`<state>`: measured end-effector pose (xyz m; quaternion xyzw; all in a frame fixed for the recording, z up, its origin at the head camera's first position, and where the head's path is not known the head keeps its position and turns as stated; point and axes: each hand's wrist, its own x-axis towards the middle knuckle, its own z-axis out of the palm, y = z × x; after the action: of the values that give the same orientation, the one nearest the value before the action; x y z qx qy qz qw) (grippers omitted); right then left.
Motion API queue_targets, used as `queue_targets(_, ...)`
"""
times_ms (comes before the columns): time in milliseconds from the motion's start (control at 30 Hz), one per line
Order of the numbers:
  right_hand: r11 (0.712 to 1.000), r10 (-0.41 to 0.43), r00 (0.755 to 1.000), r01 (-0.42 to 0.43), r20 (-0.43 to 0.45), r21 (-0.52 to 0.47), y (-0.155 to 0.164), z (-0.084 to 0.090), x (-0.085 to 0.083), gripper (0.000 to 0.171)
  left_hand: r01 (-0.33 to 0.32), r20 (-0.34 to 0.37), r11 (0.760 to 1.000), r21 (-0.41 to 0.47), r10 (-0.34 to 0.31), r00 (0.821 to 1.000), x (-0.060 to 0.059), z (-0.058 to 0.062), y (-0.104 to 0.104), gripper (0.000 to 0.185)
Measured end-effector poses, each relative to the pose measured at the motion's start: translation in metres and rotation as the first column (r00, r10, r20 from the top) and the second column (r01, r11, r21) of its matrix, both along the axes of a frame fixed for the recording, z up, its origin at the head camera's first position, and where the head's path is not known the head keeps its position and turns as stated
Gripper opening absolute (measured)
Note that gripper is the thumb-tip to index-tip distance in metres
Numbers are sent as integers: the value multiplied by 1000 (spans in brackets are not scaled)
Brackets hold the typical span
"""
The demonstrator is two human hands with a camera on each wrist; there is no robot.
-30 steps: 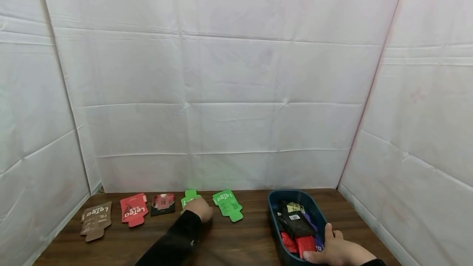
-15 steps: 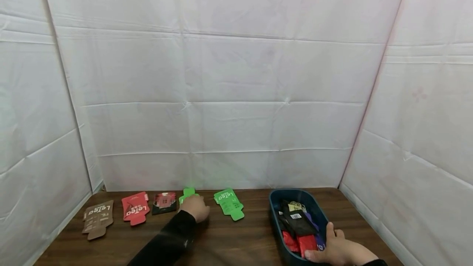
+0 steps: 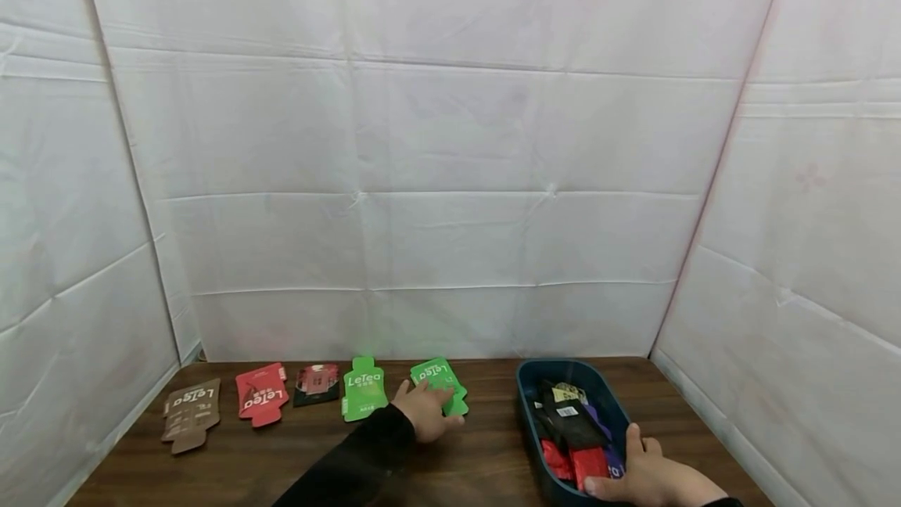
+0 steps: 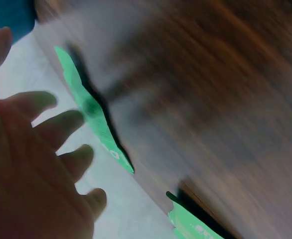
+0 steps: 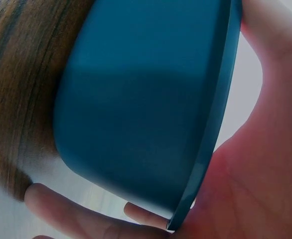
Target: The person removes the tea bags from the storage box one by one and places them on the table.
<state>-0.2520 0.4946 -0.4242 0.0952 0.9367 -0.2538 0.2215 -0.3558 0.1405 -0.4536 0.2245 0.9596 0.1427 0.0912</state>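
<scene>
Five flat packets lie in a row on the brown table (image 3: 457,468): brown (image 3: 192,413), red (image 3: 262,400), a dark one (image 3: 317,382), and two green. My left hand (image 3: 431,407) reaches over the near edge of the right green packet (image 3: 436,376) with its fingers (image 4: 61,124) spread and straight; I cannot tell if they touch this packet (image 4: 91,112). The left green packet (image 3: 364,393) lies uncovered beside it. My right hand (image 3: 644,474) grips the near rim of the dark blue tub (image 3: 526,393), thumb over the rim (image 5: 213,124), fingers (image 5: 76,214) under its base.
The tub holds several black, red and purple packets (image 3: 570,433). White sheeting (image 3: 450,178) closes off the table at the back and both sides. Bare wood lies between the packet row and the front edge.
My left hand has moved right, off the left green packet and over to the right green one. The left green packet now lies in full view. The right hand stays on the tub.
</scene>
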Motion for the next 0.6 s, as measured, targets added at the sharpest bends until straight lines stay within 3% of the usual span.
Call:
queue_targets(100,1000,5,1000,-5,-1,-24,1,-2,1,145,-24,34,999,-46,26,999,3,2,1,59)
queue_targets(300,1000,9,1000,-9,4,-11,0,-1,1,145,-58,-2,993,-106,59,998,6,8,-5,56)
queue_targets(600,999,20,1000,-20,-3,24,1,-1,-1,143,-102,9,983,-151,104,995,10,16,-15,53)
